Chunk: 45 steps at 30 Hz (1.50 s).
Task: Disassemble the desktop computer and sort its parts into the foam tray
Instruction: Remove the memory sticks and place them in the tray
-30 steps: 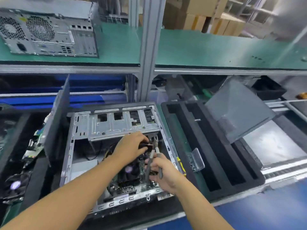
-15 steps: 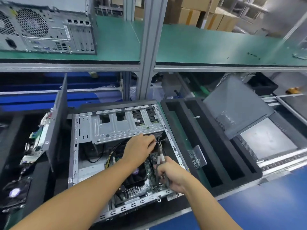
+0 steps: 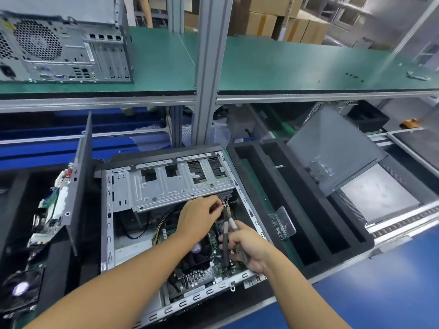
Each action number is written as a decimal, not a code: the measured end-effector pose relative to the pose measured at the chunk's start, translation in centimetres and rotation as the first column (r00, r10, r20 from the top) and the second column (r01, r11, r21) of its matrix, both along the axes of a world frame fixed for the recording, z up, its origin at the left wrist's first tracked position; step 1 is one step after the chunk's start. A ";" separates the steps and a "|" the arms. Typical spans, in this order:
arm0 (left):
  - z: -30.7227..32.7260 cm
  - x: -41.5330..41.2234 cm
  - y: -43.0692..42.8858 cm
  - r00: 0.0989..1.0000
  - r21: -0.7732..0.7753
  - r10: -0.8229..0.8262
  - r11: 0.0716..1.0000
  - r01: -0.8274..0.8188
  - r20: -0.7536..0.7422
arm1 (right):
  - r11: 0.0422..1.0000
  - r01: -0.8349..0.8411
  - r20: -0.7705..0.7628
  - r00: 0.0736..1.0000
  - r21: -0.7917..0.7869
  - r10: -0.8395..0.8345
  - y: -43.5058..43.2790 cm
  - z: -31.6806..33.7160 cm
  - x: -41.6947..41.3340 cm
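Observation:
The open desktop case (image 3: 133, 184) lies flat in front of me, its silver drive cage at the far end and the motherboard (image 3: 202, 264) with a black cooler below. My left hand (image 3: 198, 217) reaches under the drive cage edge and pinches a small cable connector (image 3: 223, 205). My right hand (image 3: 247, 248) grips the grey handles of pliers (image 3: 226, 236), whose tip points up toward that connector. The black foam tray (image 3: 306, 210) with long slots sits right of the case.
A grey side panel (image 3: 332, 148) leans over the tray's far right. A small clear bag of screws (image 3: 283, 222) lies on the tray's left rim. Removed boards (image 3: 54, 210) and a fan (image 3: 21, 286) sit at left. Another computer (image 3: 64, 46) stands on the green shelf.
Both hands have shifted farther into the case toward the drive cage. The left hand now pinches a connector at the cage edge and the pliers tip has followed it.

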<state>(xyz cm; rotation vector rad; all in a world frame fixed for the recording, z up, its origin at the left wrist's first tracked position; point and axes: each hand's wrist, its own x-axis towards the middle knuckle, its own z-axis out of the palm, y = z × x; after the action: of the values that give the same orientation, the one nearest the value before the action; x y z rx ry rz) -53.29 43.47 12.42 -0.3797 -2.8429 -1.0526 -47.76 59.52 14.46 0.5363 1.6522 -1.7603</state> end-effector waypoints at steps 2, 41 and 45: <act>0.0 -0.1 -0.1 1.000 0.004 0.006 1.000 -0.006 0.010 | 1.000 0.012 -0.011 1.000 -0.003 -0.012 -0.1 -0.1 -0.1; 2.5 1.2 -6.0 0.891 0.642 -0.086 0.724 -0.252 0.446 | 0.915 -0.068 -0.153 0.988 -0.397 0.007 -1.6 1.2 0.1; 4.0 1.7 -7.8 0.794 0.834 -0.314 0.387 -0.393 0.520 | 0.919 -0.091 -0.176 0.984 -0.383 0.024 -3.0 1.7 -0.5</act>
<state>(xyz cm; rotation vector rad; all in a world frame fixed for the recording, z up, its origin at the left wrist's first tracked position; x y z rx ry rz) -51.61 35.66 16.37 0.2220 -1.9390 -2.9259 -48.24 56.57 16.14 0.1557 1.3507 -2.0667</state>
